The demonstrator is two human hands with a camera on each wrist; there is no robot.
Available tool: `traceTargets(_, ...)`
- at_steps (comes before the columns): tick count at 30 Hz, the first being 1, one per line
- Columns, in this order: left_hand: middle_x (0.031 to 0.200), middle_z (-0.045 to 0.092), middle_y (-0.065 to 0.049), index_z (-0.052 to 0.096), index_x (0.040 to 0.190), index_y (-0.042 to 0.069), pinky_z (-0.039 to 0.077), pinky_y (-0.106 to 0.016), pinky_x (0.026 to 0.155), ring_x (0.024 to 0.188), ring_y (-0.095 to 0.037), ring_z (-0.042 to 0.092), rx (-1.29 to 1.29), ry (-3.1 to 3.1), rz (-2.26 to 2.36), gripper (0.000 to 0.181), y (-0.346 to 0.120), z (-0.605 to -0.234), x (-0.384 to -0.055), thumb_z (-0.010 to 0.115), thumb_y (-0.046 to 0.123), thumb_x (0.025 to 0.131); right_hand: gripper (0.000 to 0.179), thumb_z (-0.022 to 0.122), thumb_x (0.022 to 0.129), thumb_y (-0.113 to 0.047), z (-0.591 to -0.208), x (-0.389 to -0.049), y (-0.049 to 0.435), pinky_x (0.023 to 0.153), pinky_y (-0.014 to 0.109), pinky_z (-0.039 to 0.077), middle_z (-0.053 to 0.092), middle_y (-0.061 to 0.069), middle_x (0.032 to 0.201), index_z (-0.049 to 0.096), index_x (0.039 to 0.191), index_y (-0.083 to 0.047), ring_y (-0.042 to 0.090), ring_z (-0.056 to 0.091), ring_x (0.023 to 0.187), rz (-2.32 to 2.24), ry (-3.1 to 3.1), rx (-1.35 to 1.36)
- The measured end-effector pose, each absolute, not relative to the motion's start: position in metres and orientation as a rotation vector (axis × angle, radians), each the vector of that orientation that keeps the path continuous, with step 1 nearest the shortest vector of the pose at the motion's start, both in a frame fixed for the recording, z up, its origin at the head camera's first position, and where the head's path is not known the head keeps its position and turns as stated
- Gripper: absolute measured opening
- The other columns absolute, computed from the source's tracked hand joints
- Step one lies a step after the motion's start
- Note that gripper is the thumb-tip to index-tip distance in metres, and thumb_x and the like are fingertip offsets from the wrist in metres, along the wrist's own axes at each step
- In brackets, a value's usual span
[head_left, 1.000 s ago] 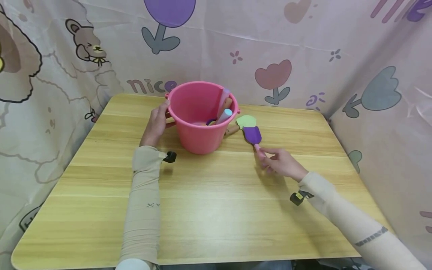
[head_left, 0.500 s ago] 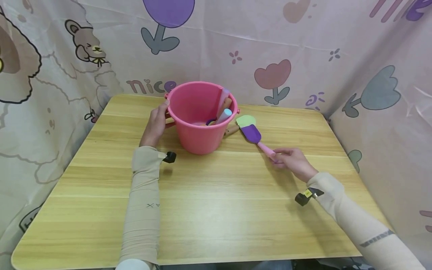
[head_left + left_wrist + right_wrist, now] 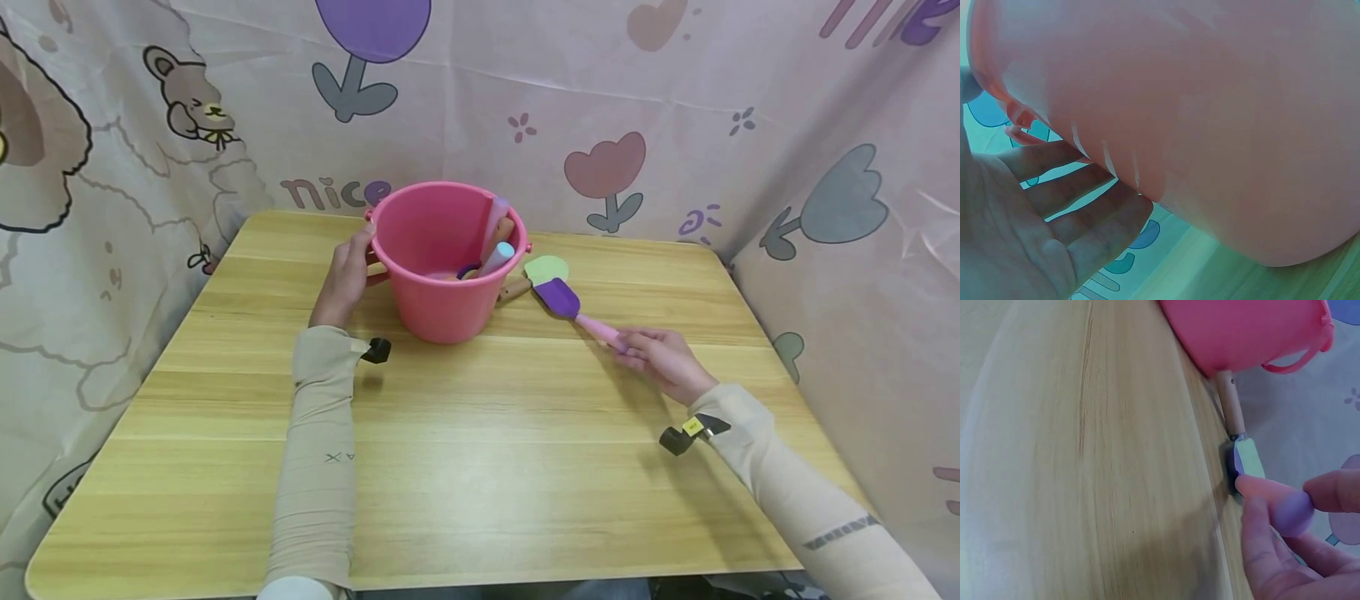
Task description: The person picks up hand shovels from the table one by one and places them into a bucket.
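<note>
A pink bucket stands on the table with several handles and other items inside. At its left side my left hand touches the rim with the thumb; in the left wrist view the fairly straight fingers rest against the outer wall. My right hand pinches the end of the pink handle of a toy shovel with a purple blade. This blade overlaps the light green head of another toy tool in view. That tool's wooden handle lies against the bucket's base.
Inside the bucket, a pale blue-tipped handle and a brown handle lean on the right wall. Printed cloth hangs behind and on both sides of the wooden table.
My right hand has slid towards the handle's end, moving right and slightly nearer. The purple blade has turned and shifted slightly left over the green head. My left hand and the bucket stay put.
</note>
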State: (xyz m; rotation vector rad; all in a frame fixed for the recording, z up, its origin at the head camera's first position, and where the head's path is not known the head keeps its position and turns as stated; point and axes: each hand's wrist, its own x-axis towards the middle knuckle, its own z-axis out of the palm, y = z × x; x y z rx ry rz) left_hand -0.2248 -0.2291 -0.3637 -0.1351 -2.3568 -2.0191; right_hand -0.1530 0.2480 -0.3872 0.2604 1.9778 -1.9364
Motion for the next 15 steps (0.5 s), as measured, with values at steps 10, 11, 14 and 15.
traceTargets(10,0.150,0.051,-0.007,0.051,0.151,0.021,0.051,-0.052,0.116,0.140,-0.029,0.051,-0.130,-2.354,-2.024,0.068,-0.2293,-0.3638,-0.2246,0.027,0.066,0.105,0.019,0.064,0.101,-0.006,-0.3848,-0.1522,0.2544,0.102,0.022,0.058,0.063,0.007,0.114,0.069,0.118,0.000,0.014,0.073,0.100,-2.137,1.850,0.324)
traceTargets(11,0.151,0.051,-0.006,0.051,0.151,0.021,0.050,-0.052,0.116,0.141,-0.029,0.050,-0.129,-2.358,-2.021,0.068,-0.2294,-0.3638,-0.2246,0.027,0.066,0.105,0.014,0.064,0.101,-0.006,-0.3842,-0.1521,0.2550,0.101,0.022,0.058,0.066,0.007,0.112,0.072,0.112,-0.003,0.014,0.073,0.099,-2.154,1.834,0.329)
traceTargets(14,0.152,0.050,-0.006,0.050,0.151,0.023,0.050,-0.051,0.116,0.141,-0.029,0.049,-0.125,-2.368,-2.021,0.068,-0.2292,-0.3633,-0.2246,0.026,0.067,0.105,0.011,0.064,0.101,-0.008,-0.3823,-0.1523,0.2565,0.097,0.021,0.060,0.072,0.007,0.106,0.075,0.102,-0.008,0.013,0.075,0.095,-2.175,1.815,0.321)
traceTargets(15,0.152,0.050,-0.005,0.050,0.152,0.024,0.050,-0.051,0.116,0.141,-0.028,0.049,-0.122,-2.370,-2.021,0.068,-0.2290,-0.3630,-0.2247,0.026,0.067,0.105,0.011,0.064,0.101,-0.008,-0.3815,-0.1522,0.2566,0.096,0.021,0.060,0.073,0.007,0.105,0.075,0.102,-0.008,0.013,0.075,0.094,-2.180,1.815,0.320)
